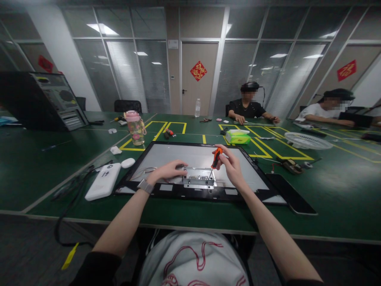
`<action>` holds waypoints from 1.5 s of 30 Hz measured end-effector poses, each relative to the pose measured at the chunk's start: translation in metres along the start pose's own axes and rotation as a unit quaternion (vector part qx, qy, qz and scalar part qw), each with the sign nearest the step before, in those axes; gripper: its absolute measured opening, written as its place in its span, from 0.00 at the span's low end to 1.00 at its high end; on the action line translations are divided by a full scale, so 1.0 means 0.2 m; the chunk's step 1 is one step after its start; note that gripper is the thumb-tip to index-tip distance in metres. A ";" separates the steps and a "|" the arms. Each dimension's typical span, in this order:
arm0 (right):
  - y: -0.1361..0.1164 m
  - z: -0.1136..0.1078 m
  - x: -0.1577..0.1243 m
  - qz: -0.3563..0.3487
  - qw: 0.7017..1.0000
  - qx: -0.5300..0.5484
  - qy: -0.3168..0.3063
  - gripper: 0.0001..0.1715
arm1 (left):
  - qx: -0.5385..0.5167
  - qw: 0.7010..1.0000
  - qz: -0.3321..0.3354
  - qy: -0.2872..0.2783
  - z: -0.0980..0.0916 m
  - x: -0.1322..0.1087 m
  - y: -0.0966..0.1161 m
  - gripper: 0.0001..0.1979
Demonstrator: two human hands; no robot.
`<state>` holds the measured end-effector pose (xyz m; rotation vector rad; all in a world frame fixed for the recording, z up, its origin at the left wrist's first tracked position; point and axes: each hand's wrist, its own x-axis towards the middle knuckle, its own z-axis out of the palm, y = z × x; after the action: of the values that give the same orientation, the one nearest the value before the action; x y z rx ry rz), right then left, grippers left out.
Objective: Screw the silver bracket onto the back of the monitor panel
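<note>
My right hand [229,163] grips an orange and black screwdriver [217,157], tilted, its thin shaft pointing down at a metal bracket [200,178]. The tip is at the bracket's right part; whether it sits in a screw is too small to tell. My left hand [168,171], with a watch on the wrist, lies at the bracket's left edge, fingers stretched out. Under both hands is a large flat panel [163,153] with a black frame and a pale grey back, lying on the green table [208,218]. Some thin wires run near my left hand.
Left of the panel are a white power bank [104,181], black cables [74,186] and a pink-lidded bottle [135,129]. To the right lies a black phone [293,194]. Further back are a green-yellow pack [238,137], a white fan grille [308,140], a computer case [44,101] and two seated people.
</note>
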<state>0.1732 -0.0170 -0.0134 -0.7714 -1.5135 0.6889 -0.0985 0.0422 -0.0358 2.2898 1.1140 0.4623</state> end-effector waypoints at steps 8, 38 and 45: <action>0.00 0.00 0.00 -0.010 0.999 -0.016 0.035 0.16 | 0.087 0.987 0.011 0.137 0.06 0.03 0.00 0.15; 0.00 0.01 0.00 -0.024 0.999 -0.032 0.024 0.20 | 0.002 0.987 0.014 0.160 0.10 0.03 0.06 0.24; 0.01 0.01 -0.01 -0.033 0.993 -0.082 0.075 0.16 | -0.027 1.000 -0.006 -0.001 0.08 0.02 0.03 0.40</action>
<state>0.1710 -0.0180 -0.0163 -0.8738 -1.4633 0.4496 -0.0839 0.0373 -0.0441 2.2352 1.1021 0.4793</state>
